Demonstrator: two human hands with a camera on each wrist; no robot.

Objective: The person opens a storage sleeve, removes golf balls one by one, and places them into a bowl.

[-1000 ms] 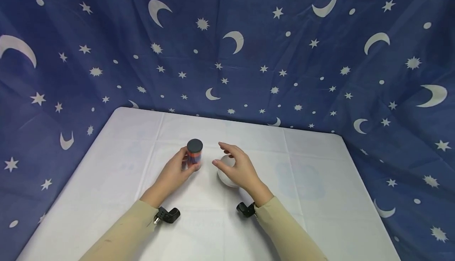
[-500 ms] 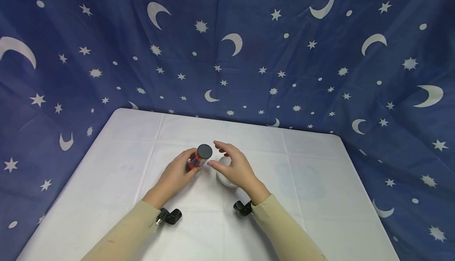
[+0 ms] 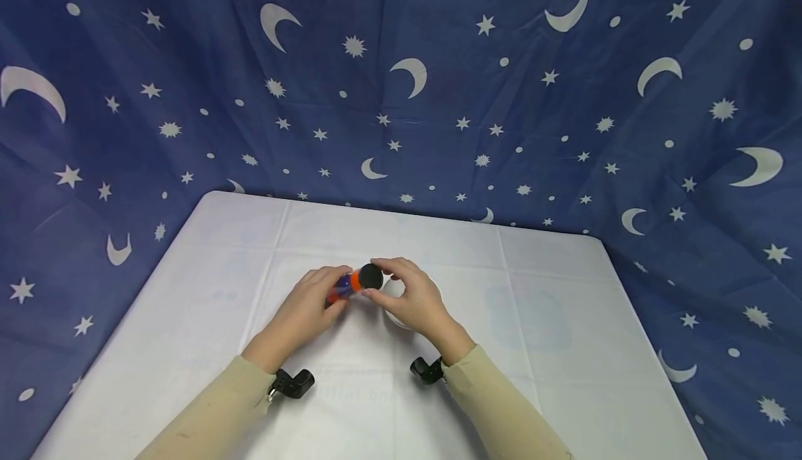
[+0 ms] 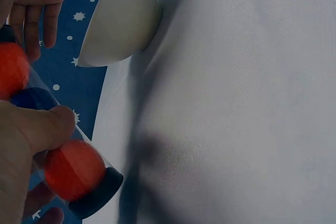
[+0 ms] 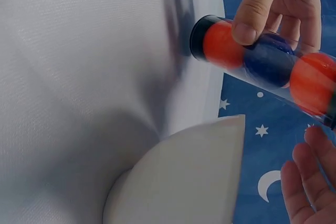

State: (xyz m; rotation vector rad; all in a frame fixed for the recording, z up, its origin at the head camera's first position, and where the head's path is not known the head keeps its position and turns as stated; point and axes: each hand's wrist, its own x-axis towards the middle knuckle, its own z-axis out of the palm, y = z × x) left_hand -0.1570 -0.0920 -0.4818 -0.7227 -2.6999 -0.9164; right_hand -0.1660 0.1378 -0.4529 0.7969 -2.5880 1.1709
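Observation:
A clear tube (image 3: pixel 344 284) with black end caps holds orange and blue balls in a row. My left hand (image 3: pixel 305 308) grips it round the middle, thumb along its side, and it tilts with one cap toward the right. Close to that raised black cap (image 3: pixel 371 277) is my right hand (image 3: pixel 418 300), thumb and forefinger spread on either side of it. In the right wrist view the right fingers (image 5: pixel 310 174) are loosely extended under the cap; whether they touch it cannot be told. A white bowl (image 5: pixel 184 177) stands upright on the table beneath the right hand, partly hidden by it.
A white cloth with fold creases covers the table (image 3: pixel 451 390). Behind and beside it hangs a blue curtain (image 3: pixel 438 42) with moons and stars. A black wrist camera (image 3: pixel 294 383) sits on the left wrist, another camera (image 3: pixel 427 371) on the right.
The tube was upright at first; my left hand has tipped it over to the right, its cap now by the right fingers. My right hand has shifted slightly left, over the bowl.

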